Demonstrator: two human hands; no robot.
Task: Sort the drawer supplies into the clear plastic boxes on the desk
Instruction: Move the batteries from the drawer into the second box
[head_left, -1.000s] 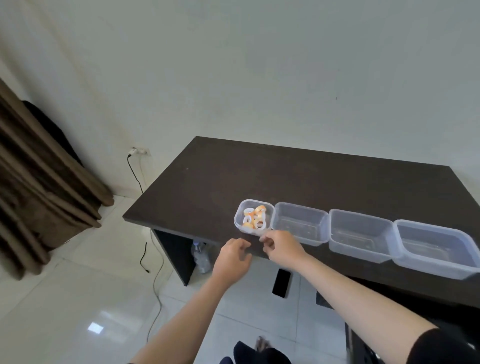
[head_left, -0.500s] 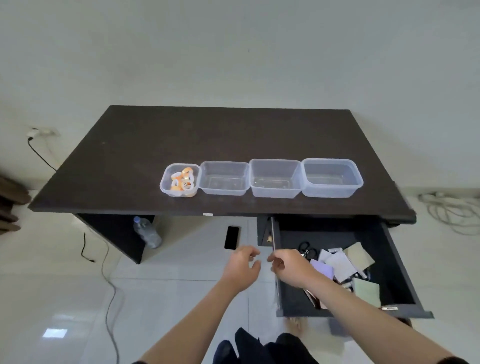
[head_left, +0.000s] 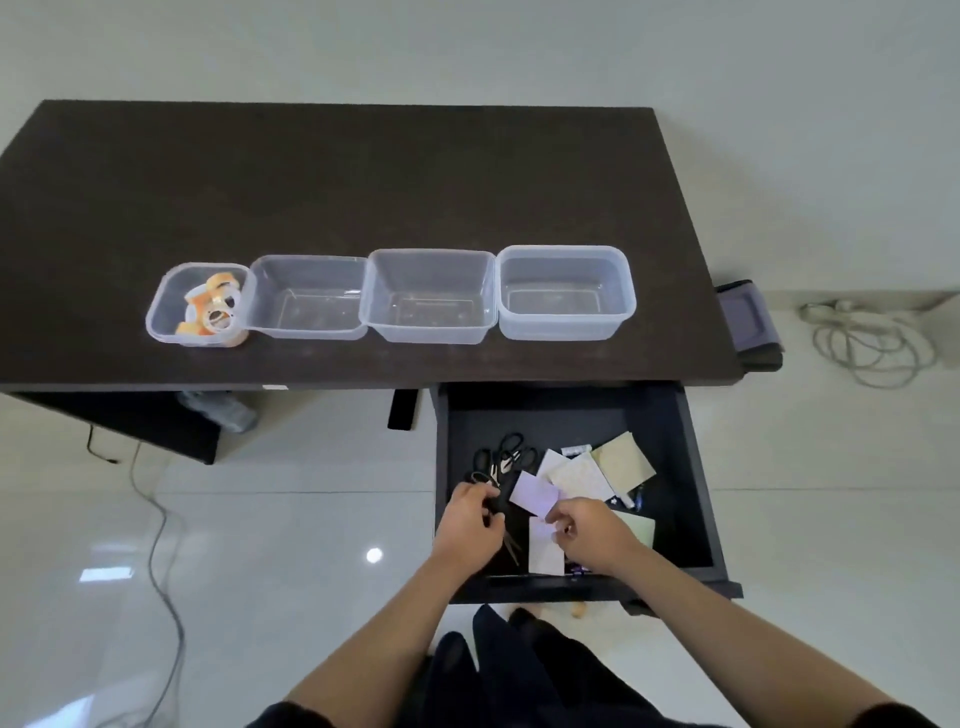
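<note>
Four clear plastic boxes stand in a row on the dark desk (head_left: 363, 171). The small left box (head_left: 162, 317) holds several tape rolls (head_left: 213, 312); the other three boxes (head_left: 306, 327) (head_left: 428, 332) (head_left: 566, 327) are empty. Below the desk's right end the drawer (head_left: 696, 467) is pulled out. It holds black scissors (head_left: 511, 454), a lilac note pad (head_left: 532, 493), beige pads (head_left: 623, 462) and other papers. My left hand (head_left: 467, 525) grips a black scissors handle at the drawer's left. My right hand (head_left: 589, 532) pinches the lilac pad's near edge.
A dark phone (head_left: 402, 410) lies on the tiled floor under the desk, and a water bottle (head_left: 221, 410) stands near the left desk leg. A grey cable (head_left: 161, 551) trails across the floor at left. A coiled white cord (head_left: 872, 343) and a dark case (head_left: 748, 327) lie right of the desk.
My view swung from the desk's left end to the open drawer. Both hands moved from the small box down into the drawer and closed on a pair of scissors and a note pad.
</note>
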